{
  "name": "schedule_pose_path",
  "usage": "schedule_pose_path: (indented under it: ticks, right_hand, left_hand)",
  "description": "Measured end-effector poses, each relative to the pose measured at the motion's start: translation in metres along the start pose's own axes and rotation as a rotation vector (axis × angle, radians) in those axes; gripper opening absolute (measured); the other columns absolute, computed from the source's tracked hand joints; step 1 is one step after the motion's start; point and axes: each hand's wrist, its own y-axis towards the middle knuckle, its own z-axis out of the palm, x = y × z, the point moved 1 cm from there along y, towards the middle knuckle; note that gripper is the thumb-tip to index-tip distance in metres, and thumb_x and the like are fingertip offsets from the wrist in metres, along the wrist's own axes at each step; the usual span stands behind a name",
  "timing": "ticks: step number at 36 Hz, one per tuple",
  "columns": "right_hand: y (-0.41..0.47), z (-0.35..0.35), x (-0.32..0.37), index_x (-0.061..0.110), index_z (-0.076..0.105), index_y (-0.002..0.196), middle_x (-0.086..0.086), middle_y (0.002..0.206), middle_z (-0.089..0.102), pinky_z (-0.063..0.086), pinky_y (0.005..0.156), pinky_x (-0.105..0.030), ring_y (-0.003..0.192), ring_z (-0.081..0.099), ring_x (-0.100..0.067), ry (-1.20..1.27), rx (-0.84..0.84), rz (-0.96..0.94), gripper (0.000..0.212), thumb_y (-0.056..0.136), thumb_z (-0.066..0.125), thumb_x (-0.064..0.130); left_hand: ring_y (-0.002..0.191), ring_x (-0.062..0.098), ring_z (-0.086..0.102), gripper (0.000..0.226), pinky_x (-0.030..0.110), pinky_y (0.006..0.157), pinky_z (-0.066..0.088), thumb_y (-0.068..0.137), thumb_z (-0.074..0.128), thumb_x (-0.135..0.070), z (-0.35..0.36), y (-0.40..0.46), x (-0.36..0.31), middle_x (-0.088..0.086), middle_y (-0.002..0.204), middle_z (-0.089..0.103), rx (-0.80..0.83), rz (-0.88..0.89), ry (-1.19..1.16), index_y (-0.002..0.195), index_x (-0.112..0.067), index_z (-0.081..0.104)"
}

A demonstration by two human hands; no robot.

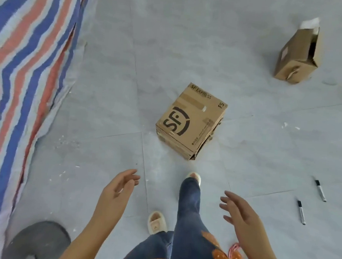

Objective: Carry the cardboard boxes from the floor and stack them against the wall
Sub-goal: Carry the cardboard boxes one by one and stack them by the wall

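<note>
Reaching – left hand (120, 186), right hand (239, 210) seemingly empty, fingers relaxed.

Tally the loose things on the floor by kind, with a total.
Cardboard boxes: 2, the printed box and the open box
Markers: 2, the far marker and the near marker
Total: 4
</note>
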Motion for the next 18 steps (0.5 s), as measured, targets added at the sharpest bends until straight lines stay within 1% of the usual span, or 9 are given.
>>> schedule_pose_path:
  ticks: [2,5,8,9,10,12,14,16,18]
  right_hand:
    - [0.038,0.002,0.007,0.03,0.054,0.114,0.016,0.106,0.063,0.051,0.093,-0.033,0.102,0.062,-0.01,-0.073,0.044,0.016,0.02,0.098,0.044,0.022]
    - [0.103,0.003,0.014,0.031,0.054,0.115,0.019,0.104,0.062,0.051,0.094,-0.034,0.102,0.062,-0.01,-0.124,0.079,0.052,0.02,0.099,0.044,0.025]
    - [0.172,0.011,0.013,0.029,0.053,0.115,0.021,0.098,0.06,0.05,0.079,-0.017,0.094,0.062,-0.005,-0.121,0.103,0.115,0.02,0.1,0.042,0.022]
    - [0.196,0.015,0.009,0.027,0.053,0.115,0.018,0.099,0.061,0.049,0.077,-0.016,0.093,0.062,-0.005,-0.119,0.111,0.143,0.02,0.1,0.042,0.021]
    - [0.221,0.021,0.002,0.025,0.053,0.117,0.014,0.101,0.062,0.05,0.08,-0.019,0.095,0.062,-0.007,-0.133,0.124,0.167,0.02,0.1,0.042,0.021]
    - [0.269,0.035,-0.017,0.022,0.053,0.121,0.006,0.109,0.061,0.05,0.093,-0.031,0.104,0.061,-0.016,-0.185,0.146,0.213,0.024,0.1,0.041,0.023]
    - [0.312,0.052,-0.04,0.024,0.053,0.122,0.004,0.115,0.059,0.047,0.101,-0.039,0.111,0.058,-0.02,-0.196,0.149,0.271,0.025,0.1,0.041,0.026]
    - [0.354,0.072,-0.065,0.024,0.052,0.127,0.001,0.122,0.058,0.046,0.102,-0.041,0.115,0.056,-0.02,-0.181,0.132,0.322,0.029,0.1,0.04,0.027]
    - [0.394,0.097,-0.096,0.024,0.045,0.137,-0.003,0.132,0.053,0.044,0.104,-0.042,0.12,0.052,-0.021,-0.135,0.073,0.341,0.037,0.101,0.039,0.029]
  left_hand:
    - [0.101,0.002,0.062,0.027,0.026,0.094,0.046,0.098,0.046,-0.014,0.009,0.036,-0.009,-0.011,0.106,0.067,0.002,-0.006,0.021,0.107,-0.035,0.059]
    - [0.102,0.004,0.062,0.025,0.024,0.093,0.046,0.098,0.045,-0.014,0.025,0.094,-0.016,-0.01,0.107,0.066,-0.005,-0.041,0.045,0.11,-0.031,0.059]
    - [0.102,0.003,0.06,0.023,0.027,0.096,0.045,0.099,0.044,-0.016,0.045,0.161,-0.007,-0.012,0.106,0.064,0.018,-0.107,0.1,0.11,-0.032,0.057]
    - [0.103,0.004,0.059,0.023,0.029,0.097,0.045,0.099,0.044,-0.018,0.052,0.186,-0.001,-0.013,0.106,0.063,0.026,-0.128,0.127,0.111,-0.033,0.056]
    - [0.105,0.008,0.059,0.022,0.031,0.099,0.044,0.099,0.043,-0.019,0.06,0.212,0.008,-0.011,0.107,0.063,0.034,-0.148,0.154,0.112,-0.032,0.055]
    - [0.111,0.017,0.057,0.022,0.036,0.102,0.043,0.1,0.043,-0.02,0.074,0.266,0.03,-0.003,0.114,0.062,0.04,-0.198,0.191,0.116,-0.029,0.054]
    - [0.112,0.021,0.055,0.024,0.041,0.103,0.043,0.099,0.042,-0.018,0.088,0.316,0.056,0.004,0.12,0.06,0.03,-0.265,0.202,0.119,-0.024,0.054]
    - [0.112,0.022,0.055,0.026,0.043,0.102,0.043,0.098,0.043,-0.02,0.101,0.366,0.085,0.007,0.123,0.058,0.026,-0.321,0.205,0.122,-0.023,0.053]
    - [0.115,0.023,0.052,0.03,0.044,0.103,0.042,0.097,0.046,-0.028,0.118,0.418,0.118,0.009,0.129,0.055,0.026,-0.345,0.229,0.127,-0.024,0.05]
